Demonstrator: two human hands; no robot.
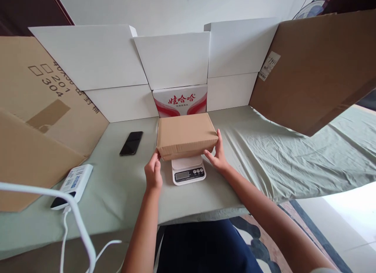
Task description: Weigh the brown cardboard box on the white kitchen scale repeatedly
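A closed brown cardboard box (185,135) rests on a small white digital scale (188,172) in the middle of the cloth-covered table. My left hand (153,172) touches the box's near left corner with its fingertips. My right hand (217,152) lies against the box's right end, fingers spread along its side. Only the front of the scale with its display and buttons shows from under the box.
A black phone (131,143) lies left of the box. A white power bank (73,185) with a white cable sits at the near left. White cardboard panels (173,59) and brown cardboard sheets (317,65) wall the table; a red-printed carton (180,100) stands behind the box.
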